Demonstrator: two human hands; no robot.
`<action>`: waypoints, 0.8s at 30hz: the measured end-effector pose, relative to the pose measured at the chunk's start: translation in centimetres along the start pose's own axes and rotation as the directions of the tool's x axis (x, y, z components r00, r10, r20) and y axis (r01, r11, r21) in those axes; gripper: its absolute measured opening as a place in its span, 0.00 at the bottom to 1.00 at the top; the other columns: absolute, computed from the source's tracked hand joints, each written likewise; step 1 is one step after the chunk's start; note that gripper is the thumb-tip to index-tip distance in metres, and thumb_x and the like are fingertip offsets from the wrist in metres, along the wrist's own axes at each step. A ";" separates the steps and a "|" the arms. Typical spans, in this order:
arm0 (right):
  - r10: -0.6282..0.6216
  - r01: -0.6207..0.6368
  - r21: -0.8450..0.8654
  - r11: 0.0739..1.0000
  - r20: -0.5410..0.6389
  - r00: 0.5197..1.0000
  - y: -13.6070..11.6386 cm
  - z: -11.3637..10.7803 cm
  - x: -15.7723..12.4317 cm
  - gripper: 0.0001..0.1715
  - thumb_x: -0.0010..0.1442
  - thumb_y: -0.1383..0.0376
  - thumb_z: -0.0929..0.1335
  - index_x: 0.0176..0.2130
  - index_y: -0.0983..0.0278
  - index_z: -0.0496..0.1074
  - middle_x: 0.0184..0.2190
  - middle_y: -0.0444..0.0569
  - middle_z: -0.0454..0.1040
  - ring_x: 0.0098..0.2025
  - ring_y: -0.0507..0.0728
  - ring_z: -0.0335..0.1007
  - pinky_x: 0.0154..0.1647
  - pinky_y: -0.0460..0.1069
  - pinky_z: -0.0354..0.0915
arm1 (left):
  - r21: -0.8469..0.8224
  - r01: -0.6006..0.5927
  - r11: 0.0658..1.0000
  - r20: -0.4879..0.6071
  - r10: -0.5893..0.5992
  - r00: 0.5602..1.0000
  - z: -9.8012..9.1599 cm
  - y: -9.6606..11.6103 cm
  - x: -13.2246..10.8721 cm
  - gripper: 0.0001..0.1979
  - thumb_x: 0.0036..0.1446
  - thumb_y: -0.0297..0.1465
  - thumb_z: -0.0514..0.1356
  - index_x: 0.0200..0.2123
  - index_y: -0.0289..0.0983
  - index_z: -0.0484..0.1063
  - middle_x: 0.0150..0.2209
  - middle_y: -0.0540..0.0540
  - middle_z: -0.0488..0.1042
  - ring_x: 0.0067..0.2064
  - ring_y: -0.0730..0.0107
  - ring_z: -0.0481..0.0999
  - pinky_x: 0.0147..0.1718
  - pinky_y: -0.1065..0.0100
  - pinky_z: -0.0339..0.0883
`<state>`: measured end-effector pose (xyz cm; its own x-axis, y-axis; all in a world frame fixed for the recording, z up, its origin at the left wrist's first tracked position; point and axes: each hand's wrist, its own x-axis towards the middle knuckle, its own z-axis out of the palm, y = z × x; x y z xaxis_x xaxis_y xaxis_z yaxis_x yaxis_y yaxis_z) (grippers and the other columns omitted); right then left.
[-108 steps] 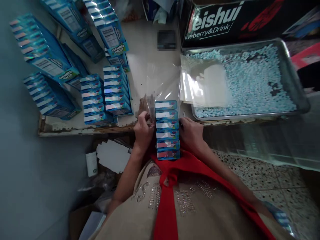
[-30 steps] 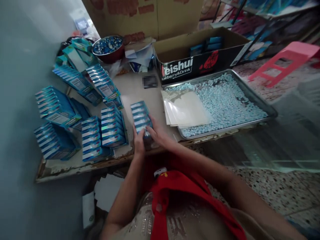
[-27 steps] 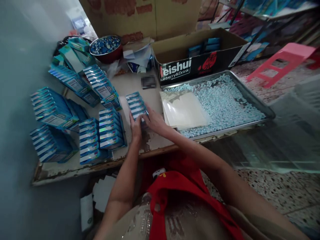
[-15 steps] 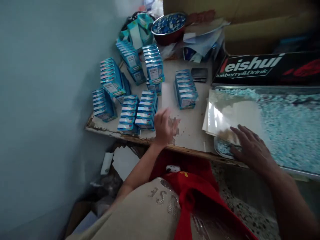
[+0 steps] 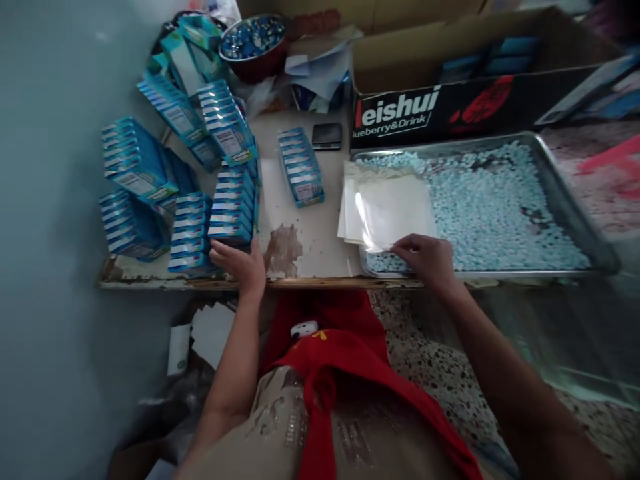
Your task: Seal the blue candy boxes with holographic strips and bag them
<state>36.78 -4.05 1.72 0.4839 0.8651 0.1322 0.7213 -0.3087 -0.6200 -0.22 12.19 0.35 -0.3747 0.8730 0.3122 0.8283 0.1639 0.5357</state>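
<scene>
My left hand (image 5: 243, 263) is at the table's front edge, its fingers stretched out and thumb raised against the near end of a pack of small blue boxes (image 5: 233, 207). Another blue pack (image 5: 189, 230) stands just left of it. My right hand (image 5: 427, 257) pinches the front edge of a clear plastic sheet (image 5: 393, 207) on top of a pile of similar sheets. That pile lies over the left part of a metal tray (image 5: 543, 150) of pale blue pieces. Between my hands, farther back, stands a single pack of blue boxes (image 5: 301, 167).
More blue packs (image 5: 133, 157) crowd the table's left side. Behind are a bowl of blue wrapped pieces (image 5: 255, 40), a dark flat object (image 5: 327, 136) and a black printed carton (image 5: 475, 110). The wooden table edge (image 5: 320, 283) runs along my front.
My view has swung right. My left hand has come to the near end of the blue pack. My right hand, earlier spread over the sheets, now pinches their front edge.
</scene>
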 end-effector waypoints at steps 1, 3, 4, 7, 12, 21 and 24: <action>0.059 -0.061 0.067 0.996 0.029 0.998 0.0 0.1 0.3 0.22 0.59 0.45 0.75 0.28 0.60 0.79 0.26 0.49 0.81 0.29 0.60 0.78 0.33 0.52 0.68 | -0.021 -0.030 0.999 -0.017 0.030 0.999 0.2 0.3 0.2 0.53 0.59 0.44 0.71 0.73 0.19 0.49 0.74 0.15 0.53 0.78 0.33 0.51 0.77 0.43 0.41; 0.140 -0.161 0.231 0.959 0.107 0.984 0.1 0.1 0.8 0.28 0.51 0.40 0.78 0.25 0.61 0.76 0.21 0.47 0.77 0.24 0.56 0.71 0.27 0.50 0.63 | -0.090 -0.060 0.994 -0.031 0.057 0.998 0.7 0.8 0.5 0.56 0.55 0.41 0.75 0.72 0.18 0.49 0.74 0.15 0.51 0.79 0.36 0.50 0.78 0.48 0.43; 0.148 -0.190 0.310 0.932 0.156 0.977 0.2 0.0 1.0 0.29 0.48 0.39 0.79 0.27 0.61 0.78 0.21 0.45 0.76 0.24 0.55 0.68 0.26 0.50 0.61 | -0.133 -0.050 0.990 -0.026 0.047 0.999 1.0 1.0 0.6 0.59 0.51 0.39 0.77 0.73 0.19 0.47 0.75 0.15 0.51 0.79 0.38 0.50 0.77 0.50 0.45; 0.063 -0.192 0.444 0.875 0.289 0.955 0.7 -0.1 1.4 0.24 0.48 0.44 0.78 0.35 0.60 0.84 0.26 0.45 0.81 0.29 0.57 0.72 0.32 0.51 0.66 | -0.233 0.014 0.972 -0.020 -0.019 1.000 1.9 1.8 1.3 0.65 0.46 0.30 0.78 0.75 0.24 0.39 0.75 0.18 0.52 0.78 0.42 0.55 0.76 0.52 0.51; 0.098 -0.139 0.513 0.847 0.107 0.990 1.2 0.0 0.9 0.17 0.55 0.49 0.75 0.36 0.58 0.84 0.33 0.47 0.84 0.34 0.59 0.77 0.39 0.54 0.70 | -0.194 -0.009 0.981 -0.056 -0.002 0.998 -0.2 2.7 1.8 0.62 0.39 0.27 0.77 0.73 0.30 0.48 0.73 0.24 0.60 0.76 0.40 0.59 0.76 0.47 0.50; 0.320 0.054 0.559 0.827 -0.549 0.772 0.0 -0.2 1.1 0.30 0.42 0.47 0.82 0.21 0.55 0.62 0.19 0.40 0.66 0.23 0.54 0.60 0.30 0.54 0.65 | -0.432 0.076 0.899 0.208 0.018 0.978 -10.1 -3.0 -12.9 0.62 0.40 0.38 0.79 0.74 0.44 0.49 0.70 0.32 0.65 0.68 0.43 0.72 0.70 0.45 0.64; 0.193 0.083 0.351 0.933 -0.679 0.708 -3.3 -1.5 2.4 0.31 0.48 0.49 0.81 0.23 0.55 0.59 0.20 0.40 0.64 0.25 0.54 0.59 0.31 0.54 0.64 | -0.537 0.260 0.802 0.394 -0.034 0.918 -11.8 -4.0 -15.0 0.70 0.32 0.43 0.82 0.74 0.43 0.49 0.70 0.31 0.65 0.69 0.41 0.72 0.68 0.46 0.67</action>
<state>36.35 -1.53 5.27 0.8183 0.2843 0.4995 0.5388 -0.0770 -0.8389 -2.85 -7.01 2.76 -0.2083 0.9772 -0.0410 0.3436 0.1124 0.9324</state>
